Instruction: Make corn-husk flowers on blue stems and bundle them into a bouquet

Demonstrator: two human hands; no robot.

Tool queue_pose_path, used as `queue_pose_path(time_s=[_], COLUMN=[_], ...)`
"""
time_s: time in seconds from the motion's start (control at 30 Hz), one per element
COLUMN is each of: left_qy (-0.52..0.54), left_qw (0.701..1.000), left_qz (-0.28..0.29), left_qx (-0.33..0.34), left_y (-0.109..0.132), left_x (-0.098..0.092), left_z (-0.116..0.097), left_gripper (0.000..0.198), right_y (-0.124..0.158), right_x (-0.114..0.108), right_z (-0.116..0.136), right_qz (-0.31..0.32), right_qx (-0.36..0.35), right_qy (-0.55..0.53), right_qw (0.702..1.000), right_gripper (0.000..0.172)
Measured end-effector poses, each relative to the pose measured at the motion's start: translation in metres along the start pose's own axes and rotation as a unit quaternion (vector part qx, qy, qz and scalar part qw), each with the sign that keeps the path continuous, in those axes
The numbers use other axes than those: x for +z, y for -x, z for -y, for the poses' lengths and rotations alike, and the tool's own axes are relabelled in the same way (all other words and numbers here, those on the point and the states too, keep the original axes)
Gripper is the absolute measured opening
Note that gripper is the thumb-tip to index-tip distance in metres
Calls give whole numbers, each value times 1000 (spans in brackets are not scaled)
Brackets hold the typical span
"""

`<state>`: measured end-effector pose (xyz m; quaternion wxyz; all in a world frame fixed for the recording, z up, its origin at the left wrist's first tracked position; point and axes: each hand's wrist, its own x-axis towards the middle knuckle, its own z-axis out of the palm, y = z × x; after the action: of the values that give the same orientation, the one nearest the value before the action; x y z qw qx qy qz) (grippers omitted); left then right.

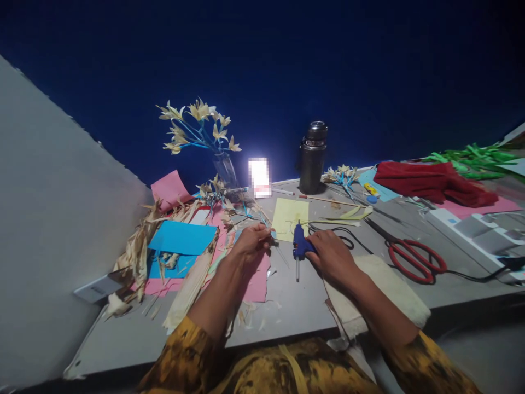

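Now, left hand: I see my left hand (254, 241) over the middle of the table (297, 312), thumb and forefinger pinching a thin stem (282, 253) that slants down toward the near edge; how the remaining fingers lie, I cannot fully tell.
Right hand: my right hand (332, 253) has its fingers wrapped around the handle of the blue glue gun (300, 246); whether one presses the trigger, I cannot tell from here.
Glue gun: mid-table, just right of the left hand, nozzle toward the far edge and seen against the yellow paper (284, 213); a glue stick (297, 271) juts from its back toward the near edge.
Far edge: I find the glass vase (225, 171) with pale flowers (200, 111) left of centre, and a dark flask (313, 164) standing upright right of centre.
Left side: dry husks (141, 254) lie heaped along the left edge, next to blue paper (180, 238) that overlaps pink paper (256, 284).
Right side: I make out red-handled scissors (435, 262) with blades toward the far edge, a white power strip (455, 235) beyond them, and red cloth (430, 183) near the far right corner.
Near edge: a cream cloth (394, 295) lies there, partly under the right forearm.
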<state>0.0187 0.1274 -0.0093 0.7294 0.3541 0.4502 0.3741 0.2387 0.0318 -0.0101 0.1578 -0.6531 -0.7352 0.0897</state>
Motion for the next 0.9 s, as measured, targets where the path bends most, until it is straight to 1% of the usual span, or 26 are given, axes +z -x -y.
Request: queue_pose_path(time_s=[0.03, 0.07, 0.1, 0.13, 0.17, 0.23, 0.33, 0.37, 0.4, 0.43, 0.53, 0.63, 0.7, 0.8, 0.87, 0.9], left_qy=[1, 4, 8, 12, 17, 26, 42, 48, 56, 65, 83, 72, 63, 63, 66, 68], left_qw=[1000, 1000, 1000, 1000, 999, 999, 999, 998, 998, 997, 995, 997, 997, 997, 997, 997], left_qz=[-5, -8, -10, -12, -12, -9, 3, 7, 11, 17, 38, 32, 17, 3, 4, 11], left_qx=[7, 14, 21, 27, 31, 34, 32, 32, 34, 35, 31, 27, 40, 46, 35, 31], left_y=[0, 0, 0, 0, -1, -1, 3, 7, 13, 19, 37, 51, 57, 62, 65, 66], left_x=[-1, -1, -2, -2, -3, -4, -2, 0, 2, 5, 13, 19, 20, 22, 22, 22], left_z=[3, 6, 9, 11, 12, 11, 5, 3, 0, -3, -9, -11, -13, -14, -15, -15], left_gripper=[26, 27, 27, 27, 26, 25, 27, 28, 29, 29, 28, 30, 32, 31, 29, 28], right_y=[2, 4, 7, 11, 15, 24, 36, 39, 41, 44, 51, 58, 61, 62, 61, 60], right_x=[-4, -8, -12, -17, -22, -30, -33, -31, -30, -28, -22, -21, -23, -24, -24, -23], right_z=[-6, -13, -21, -29, -36, -45, -44, -40, -35, -29, -13, -2, 3, 8, 11, 12], right_qz=[-17, -32, -45, -53, -54, -59, -51, -46, -42, -36, -23, 4, 28, 63, 68, 65], right_qx=[9, 25, 44, 64, 78, 87, 85, 83, 81, 80, 89, 79, 70, 56, 51, 52], right_qy=[-58, -143, -239, -337, -424, -549, -678, -704, -713, -714, -705, -705, -694, -658, -643, -642], right_qw=[998, 989, 969, 938, 901, 829, 729, 704, 696, 695, 703, 705, 716, 748, 761, 762], right_gripper=[26, 26, 28, 30, 34, 40, 38, 36, 36, 38, 49, 51, 49, 49, 50, 50])
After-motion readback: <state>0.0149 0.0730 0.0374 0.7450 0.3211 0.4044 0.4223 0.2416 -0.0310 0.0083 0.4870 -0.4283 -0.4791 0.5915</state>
